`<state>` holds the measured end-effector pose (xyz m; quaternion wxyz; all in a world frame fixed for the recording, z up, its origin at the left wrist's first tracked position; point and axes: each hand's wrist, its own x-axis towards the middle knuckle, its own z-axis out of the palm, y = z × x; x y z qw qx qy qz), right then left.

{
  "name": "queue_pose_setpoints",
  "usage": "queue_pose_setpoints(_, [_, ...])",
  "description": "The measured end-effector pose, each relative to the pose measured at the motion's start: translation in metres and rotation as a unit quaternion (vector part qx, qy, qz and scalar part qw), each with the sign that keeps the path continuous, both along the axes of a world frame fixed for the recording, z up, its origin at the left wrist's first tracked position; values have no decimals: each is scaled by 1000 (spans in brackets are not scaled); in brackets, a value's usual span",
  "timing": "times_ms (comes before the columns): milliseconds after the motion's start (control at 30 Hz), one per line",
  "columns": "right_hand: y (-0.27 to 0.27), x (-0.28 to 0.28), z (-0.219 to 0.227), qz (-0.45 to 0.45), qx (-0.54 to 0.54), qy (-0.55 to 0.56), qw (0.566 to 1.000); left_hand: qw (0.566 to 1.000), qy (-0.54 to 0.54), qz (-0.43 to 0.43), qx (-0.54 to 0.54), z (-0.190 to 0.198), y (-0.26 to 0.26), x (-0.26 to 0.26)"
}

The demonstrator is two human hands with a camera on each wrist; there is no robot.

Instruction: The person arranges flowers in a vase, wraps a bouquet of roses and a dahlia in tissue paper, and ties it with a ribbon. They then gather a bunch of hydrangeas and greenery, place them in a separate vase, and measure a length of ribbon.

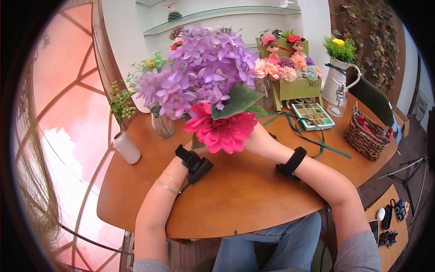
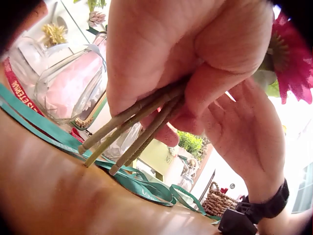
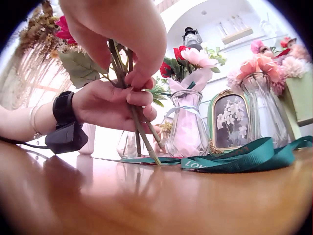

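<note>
A bouquet of artificial flowers stands upright in front of me, with a purple hydrangea (image 1: 204, 63), a magenta bloom (image 1: 222, 129) and a broad green leaf (image 1: 238, 102). My left hand (image 3: 105, 103) grips its stems (image 3: 137, 125) low down, fingers curled round them. Several cut ends (image 2: 115, 169) stick out below that grip, close over the tabletop. Just above, the thumb and fingers of my right hand (image 3: 122, 29) close around the upper stems. In the head view, the blooms cover most of both hands.
On the wooden table (image 1: 217, 199), a green ribbon (image 1: 324, 145) lies beside a compartment box (image 1: 313, 116). A wicker basket (image 1: 364, 138) and a spray bottle (image 1: 337, 102) stand at right, a white vase (image 1: 127, 147) at left. Glass vases with flowers (image 3: 186, 117) stand behind.
</note>
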<state>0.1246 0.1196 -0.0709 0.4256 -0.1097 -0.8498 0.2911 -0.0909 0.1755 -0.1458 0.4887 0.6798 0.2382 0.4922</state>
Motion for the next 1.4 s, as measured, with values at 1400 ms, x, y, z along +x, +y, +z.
queue_pose_setpoints(1400, [-5, 1, -8, -106, -34, 69, 991, 889, 293, 134, 326, 71, -79, 70])
